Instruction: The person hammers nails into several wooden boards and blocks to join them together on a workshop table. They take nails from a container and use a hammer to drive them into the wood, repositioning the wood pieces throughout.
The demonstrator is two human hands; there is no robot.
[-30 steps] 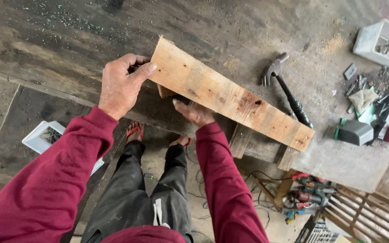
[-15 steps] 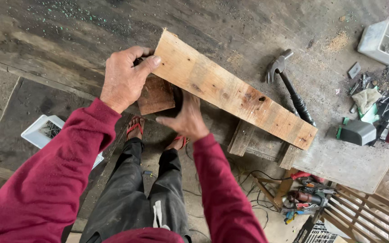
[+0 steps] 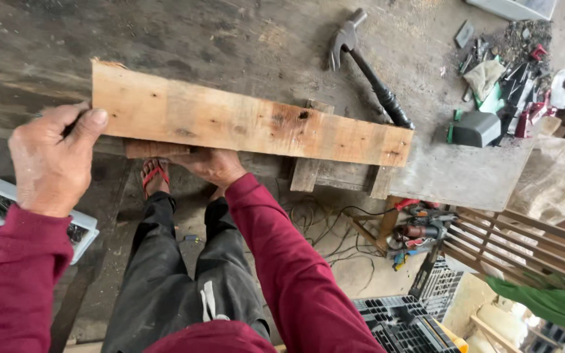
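We hold a plank (image 3: 250,124) flat over a worn bench (image 3: 184,39).

At nine o'clock our left hand (image 3: 53,160) is clamped on the plank's end, thumb on top. Toward six o'clock our right hand (image 3: 210,163) cups its underside beside a small block (image 3: 155,149). The plank crosses the bench's near edge. At one o'clock lies a hammer (image 3: 367,68), with scrap clutter (image 3: 505,72) at two. Below, cables (image 3: 322,229) sprawl over the concrete floor (image 3: 354,274).

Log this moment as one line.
left hand: grips plank end | right hand: under plank, on small block | hammer: on workbench
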